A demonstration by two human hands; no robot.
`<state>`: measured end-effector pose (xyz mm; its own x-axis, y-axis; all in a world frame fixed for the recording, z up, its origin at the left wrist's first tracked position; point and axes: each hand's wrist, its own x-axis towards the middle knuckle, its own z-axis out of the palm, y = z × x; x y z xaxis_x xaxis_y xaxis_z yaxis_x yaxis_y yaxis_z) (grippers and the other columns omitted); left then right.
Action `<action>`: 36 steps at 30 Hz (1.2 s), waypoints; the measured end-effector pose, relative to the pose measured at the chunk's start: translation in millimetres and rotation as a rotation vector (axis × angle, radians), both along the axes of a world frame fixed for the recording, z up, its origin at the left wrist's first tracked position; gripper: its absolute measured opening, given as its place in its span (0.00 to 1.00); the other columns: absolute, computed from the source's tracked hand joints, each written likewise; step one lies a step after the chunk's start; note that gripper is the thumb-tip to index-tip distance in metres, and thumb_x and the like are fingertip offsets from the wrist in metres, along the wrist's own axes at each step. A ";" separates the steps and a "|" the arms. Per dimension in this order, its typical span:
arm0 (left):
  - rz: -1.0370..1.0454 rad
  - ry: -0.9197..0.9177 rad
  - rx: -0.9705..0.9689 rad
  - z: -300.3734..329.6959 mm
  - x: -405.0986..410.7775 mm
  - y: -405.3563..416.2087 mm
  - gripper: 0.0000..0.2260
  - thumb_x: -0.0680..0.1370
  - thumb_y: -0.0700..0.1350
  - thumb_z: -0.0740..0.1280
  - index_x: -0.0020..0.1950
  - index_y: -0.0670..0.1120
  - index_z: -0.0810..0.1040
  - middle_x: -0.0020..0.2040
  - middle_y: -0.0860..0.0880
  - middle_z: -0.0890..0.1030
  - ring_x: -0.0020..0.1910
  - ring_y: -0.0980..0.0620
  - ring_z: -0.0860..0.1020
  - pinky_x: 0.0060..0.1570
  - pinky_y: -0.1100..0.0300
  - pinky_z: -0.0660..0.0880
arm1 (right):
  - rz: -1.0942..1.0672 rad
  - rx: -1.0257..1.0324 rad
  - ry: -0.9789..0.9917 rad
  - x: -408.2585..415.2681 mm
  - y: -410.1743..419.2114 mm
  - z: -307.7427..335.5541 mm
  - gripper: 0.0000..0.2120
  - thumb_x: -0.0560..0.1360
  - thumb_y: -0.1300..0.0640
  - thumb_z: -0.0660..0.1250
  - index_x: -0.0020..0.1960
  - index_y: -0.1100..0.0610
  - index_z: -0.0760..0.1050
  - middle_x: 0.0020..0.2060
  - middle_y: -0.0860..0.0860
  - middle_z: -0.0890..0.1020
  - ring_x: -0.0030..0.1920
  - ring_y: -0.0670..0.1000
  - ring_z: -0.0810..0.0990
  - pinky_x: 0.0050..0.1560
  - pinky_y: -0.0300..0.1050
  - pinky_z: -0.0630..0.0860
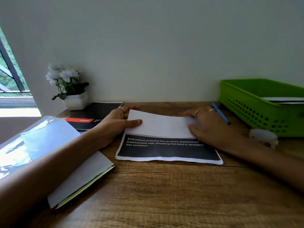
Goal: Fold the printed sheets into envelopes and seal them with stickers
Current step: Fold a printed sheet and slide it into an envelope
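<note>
Printed sheet [167,148] lies flat on the wood-grain table [164,195], between the two hands. Thin paper, slightly wavy at the near edge; black printed block with white text on the near half. Far half is folded toward the person, its blank white back up, bowed rather than creased flat. Long axis runs left-right; the fold line runs the same way.

Left hand [118,124] holds the left end of the folded flap: thumb on top with an orange nail, fingers going behind it, ring on one finger. Right hand [207,122] rests on the right end of the flap, fingers spread and fairly straight, pressing down; two rings.

Just beyond the right hand: a slim blue pen [220,113], angled. Further right, a green perforated plastic basket [246,102] with paper inside, and a small blurred white round thing [263,137] in front of it.

Beyond the left hand: a matte black notebook [97,114] with a red label, and a white pot of white flowers [72,89]. Under the left forearm: a glossy plastic sleeve [32,142] and a folded white paper [82,178] with a yellow edge.
</note>
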<state>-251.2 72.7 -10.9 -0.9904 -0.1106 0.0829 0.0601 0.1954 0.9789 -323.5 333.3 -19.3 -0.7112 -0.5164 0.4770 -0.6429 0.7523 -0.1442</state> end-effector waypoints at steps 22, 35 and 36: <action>0.052 0.190 -0.012 -8.4 -2.4 -2.4 0.03 0.78 0.40 0.64 0.46 0.46 0.76 0.38 0.45 0.81 0.37 0.49 0.79 0.39 0.58 0.78 | 0.184 -0.114 -0.177 2.5 -79.4 27.0 0.13 0.71 0.46 0.70 0.36 0.54 0.75 0.33 0.47 0.78 0.36 0.48 0.77 0.38 0.46 0.73; 0.114 0.212 0.035 -9.0 -4.7 -6.0 0.03 0.78 0.40 0.65 0.45 0.47 0.77 0.40 0.43 0.79 0.38 0.47 0.78 0.44 0.53 0.75 | 0.107 -0.101 -0.175 -17.6 -32.3 31.9 0.17 0.72 0.41 0.67 0.32 0.52 0.73 0.28 0.45 0.75 0.31 0.45 0.73 0.30 0.36 0.67; 0.118 0.206 0.043 -8.3 -4.4 -6.1 0.03 0.78 0.41 0.64 0.45 0.47 0.76 0.40 0.43 0.79 0.37 0.48 0.78 0.42 0.54 0.76 | 0.122 -0.139 -0.212 -17.1 -29.2 32.2 0.15 0.73 0.44 0.67 0.33 0.53 0.75 0.28 0.45 0.76 0.31 0.43 0.73 0.29 0.30 0.66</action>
<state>-255.6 66.6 -19.2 -0.9330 -0.2324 0.2746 0.2388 0.1709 0.9559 -340.6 304.1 13.0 -0.7393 -0.5444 0.3964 -0.6720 0.6346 -0.3818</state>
